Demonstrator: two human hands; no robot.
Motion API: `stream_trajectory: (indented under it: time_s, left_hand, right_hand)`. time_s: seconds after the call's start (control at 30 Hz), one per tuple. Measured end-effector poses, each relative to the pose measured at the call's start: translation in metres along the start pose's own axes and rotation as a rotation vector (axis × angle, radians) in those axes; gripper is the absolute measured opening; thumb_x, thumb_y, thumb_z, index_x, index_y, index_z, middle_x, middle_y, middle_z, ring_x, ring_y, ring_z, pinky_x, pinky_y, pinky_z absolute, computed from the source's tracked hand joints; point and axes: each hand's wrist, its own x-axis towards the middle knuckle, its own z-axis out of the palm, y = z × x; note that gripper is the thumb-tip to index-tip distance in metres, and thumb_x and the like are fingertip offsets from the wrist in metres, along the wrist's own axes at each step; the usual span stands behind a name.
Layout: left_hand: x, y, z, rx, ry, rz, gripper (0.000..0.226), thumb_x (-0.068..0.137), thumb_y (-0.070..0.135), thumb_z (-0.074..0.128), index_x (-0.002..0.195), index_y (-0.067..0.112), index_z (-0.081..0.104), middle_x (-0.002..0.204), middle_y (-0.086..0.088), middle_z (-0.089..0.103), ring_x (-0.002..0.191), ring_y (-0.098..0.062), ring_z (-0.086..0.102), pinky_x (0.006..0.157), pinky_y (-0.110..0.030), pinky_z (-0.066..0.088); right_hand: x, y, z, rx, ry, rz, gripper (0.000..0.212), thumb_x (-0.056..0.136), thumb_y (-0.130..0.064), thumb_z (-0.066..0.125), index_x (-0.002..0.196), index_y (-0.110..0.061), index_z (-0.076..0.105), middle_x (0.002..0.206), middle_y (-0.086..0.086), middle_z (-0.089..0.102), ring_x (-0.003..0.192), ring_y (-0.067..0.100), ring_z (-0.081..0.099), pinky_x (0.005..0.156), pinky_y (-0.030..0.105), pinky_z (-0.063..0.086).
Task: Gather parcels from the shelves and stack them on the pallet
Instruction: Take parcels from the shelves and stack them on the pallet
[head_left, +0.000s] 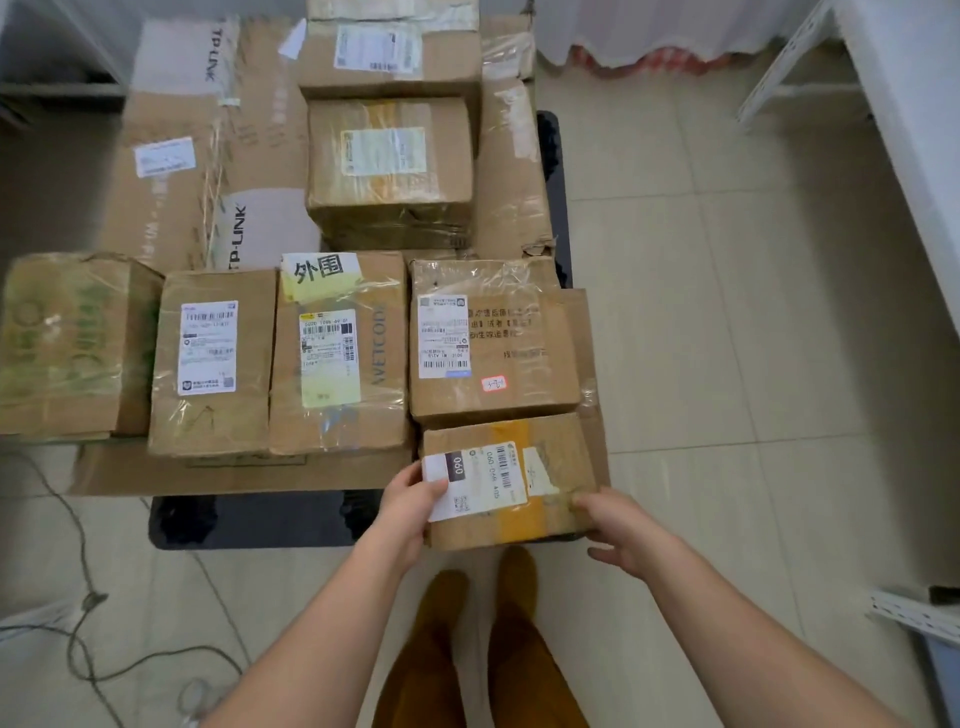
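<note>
Your left hand (410, 499) grips the near-left corner of the parcel (506, 480), thumb on its label; your right hand (621, 530) rests loosely open against the right end, steadying rather than clasping. The parcel sits at the pallet's (260, 522) near-right corner, tight against the labelled box (493, 343) behind it, probably so the row stays flush and leaves no gap.
</note>
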Motion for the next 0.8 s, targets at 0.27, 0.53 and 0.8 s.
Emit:
stream_trajectory:
  time_s: [0.27, 0.53, 0.8]
  left_hand:
    - [0.021, 0.001, 0.001, 0.013, 0.044, -0.062, 0.046, 0.098, 0.0, 0.048, 0.143, 0.012, 0.043, 0.128, -0.013, 0.063, 0.103, -0.027, 0.064, 0.074, -0.04, 0.053]
    - [0.017, 0.005, 0.0, 0.016, 0.038, -0.141, 0.041, 0.099, -0.002, 0.044, 0.139, 0.007, 0.042, 0.13, -0.016, 0.058, 0.09, -0.026, 0.059, 0.072, -0.042, 0.05]
    - [0.018, 0.012, 0.0, 0.015, 0.076, -0.067, 0.037, 0.099, 0.0, 0.045, 0.135, 0.01, 0.048, 0.105, -0.009, 0.064, 0.083, -0.021, 0.063, 0.065, -0.034, 0.052]
  right_hand:
    - [0.021, 0.005, 0.018, 0.05, 0.04, -0.033, 0.054, 0.1, -0.012, 0.048, 0.151, -0.025, 0.035, 0.133, 0.007, 0.056, 0.116, 0.025, 0.055, 0.1, 0.043, 0.045]
    - [0.016, -0.006, 0.021, -0.014, 0.063, -0.047, 0.044, 0.101, -0.013, 0.044, 0.145, -0.019, 0.045, 0.105, 0.002, 0.062, 0.107, 0.022, 0.059, 0.083, 0.033, 0.048]
    - [0.006, -0.008, 0.021, -0.108, 0.07, -0.036, 0.042, 0.1, -0.01, 0.042, 0.141, -0.017, 0.05, 0.1, 0.001, 0.057, 0.107, 0.022, 0.055, 0.082, 0.032, 0.046]
